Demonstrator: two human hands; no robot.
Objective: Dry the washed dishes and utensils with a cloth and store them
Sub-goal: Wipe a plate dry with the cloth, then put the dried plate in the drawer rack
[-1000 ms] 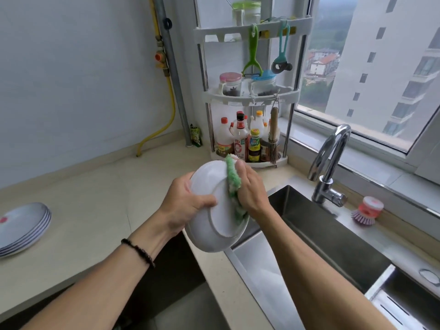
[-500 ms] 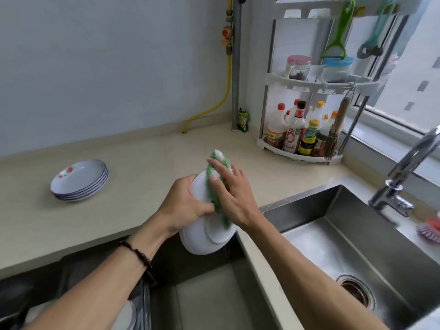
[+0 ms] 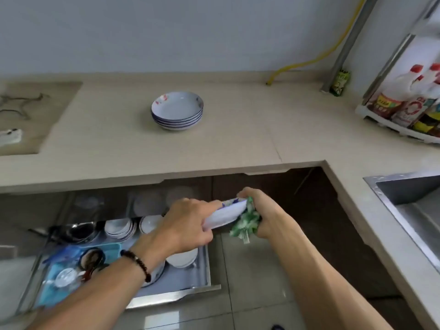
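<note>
My left hand [image 3: 184, 225] grips a white plate [image 3: 226, 216] with a blue pattern, held edge-on below the counter edge. My right hand [image 3: 264, 210] holds a bunched green and white cloth [image 3: 245, 222] against the plate's right rim. Both hands hover above an open pull-out drawer [image 3: 176, 279] that holds white bowls [image 3: 120, 227], white plates [image 3: 183, 257] and several utensils. A stack of several blue-rimmed dishes [image 3: 177, 111] sits on the beige counter [image 3: 238, 129].
A steel sink [image 3: 409, 198] is at the right. A white rack with sauce bottles [image 3: 404, 106] stands at the counter's far right corner. A hob [image 3: 21, 115] lies at the left. Tiled floor [image 3: 250, 282] shows beside the drawer.
The view has swung left and down from the sink to the open drawer. Both hands have lowered the plate and cloth below the counter edge, and the plate now lies more edge-on.
</note>
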